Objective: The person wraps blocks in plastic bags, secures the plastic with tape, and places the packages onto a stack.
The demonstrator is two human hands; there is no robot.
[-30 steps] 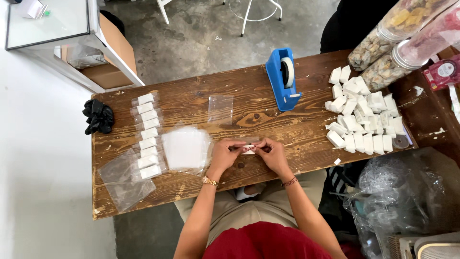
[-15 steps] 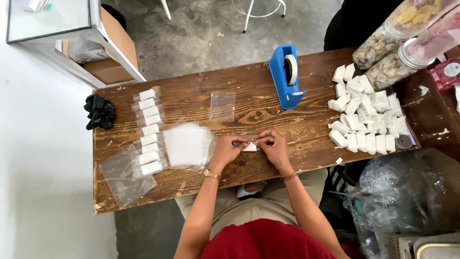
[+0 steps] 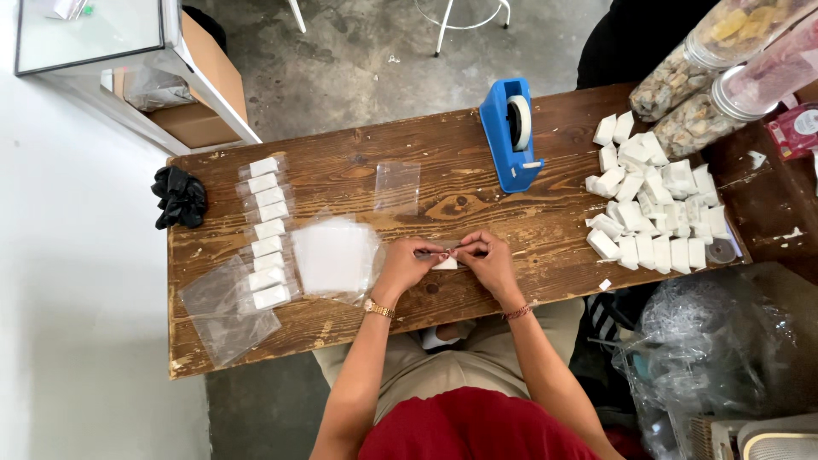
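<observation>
You are pinching a small white block (image 3: 445, 263) in its clear sleeve between both hands, left hand (image 3: 407, 266) at its 9 o'clock, right hand (image 3: 486, 260) at its 3 o'clock. The block's long axis is running 9-to-3 along the wooden table (image 3: 477, 192), both hands equally near, fingertips pressed together on the sleeve ends.

Head camera, straight down over table (image 3: 341, 170)

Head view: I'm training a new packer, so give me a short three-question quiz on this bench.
1. True or false: the blue tape dispenser stands between the white blocks pile and the column of bagged blocks.
2. What do the left hand and right hand hold together?
3. The black cloth bundle lies: A) beside the jars, B) at the wooden table far-left corner, C) under the tape dispenser.

Key: 1 true; 2 a small white block in a clear bag; 3 B.
</observation>
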